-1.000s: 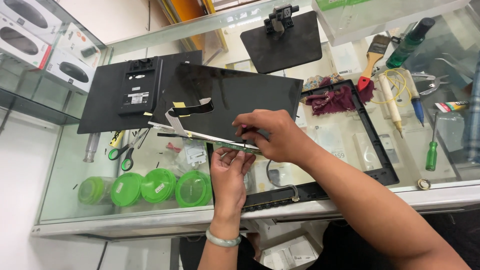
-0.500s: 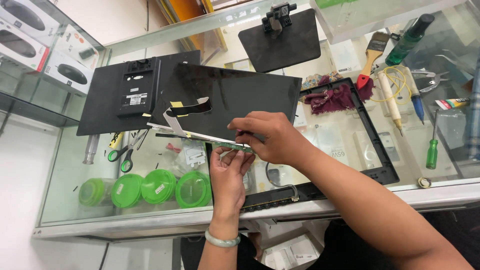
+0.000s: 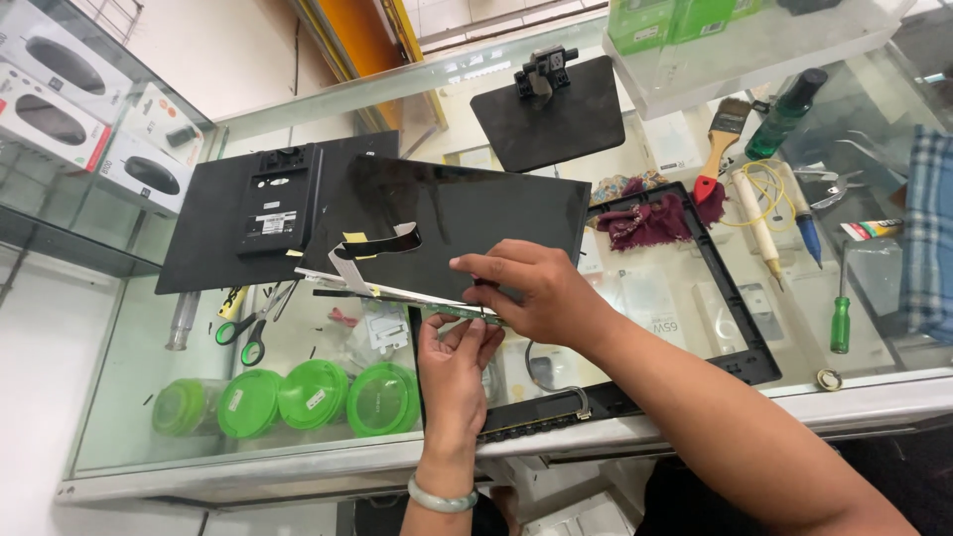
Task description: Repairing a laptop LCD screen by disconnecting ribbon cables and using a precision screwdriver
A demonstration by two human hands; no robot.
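Observation:
A thin black display panel (image 3: 467,218) is held tilted above a glass counter, with a white ribbon cable (image 3: 369,253) and yellow tape on its face. My right hand (image 3: 536,293) grips the panel's near edge from above. From below, my left hand (image 3: 455,369), wearing a pale green bangle, pinches the narrow green circuit strip (image 3: 467,316) along that same edge. A black monitor frame (image 3: 740,328) lies on the glass under and right of the panel.
A black back cover (image 3: 248,213) lies at the left, a monitor stand (image 3: 556,114) at the back. Green-handled scissors (image 3: 253,333), a green screwdriver (image 3: 841,318), a brush (image 3: 720,149), a soldering iron (image 3: 759,223) and a maroon cloth (image 3: 645,223) lie around. Green lidded tubs (image 3: 308,397) sit under the glass.
Both hands stay on the panel's near edge. The view has shifted slightly; the panel and hands sit a little lower and nearer.

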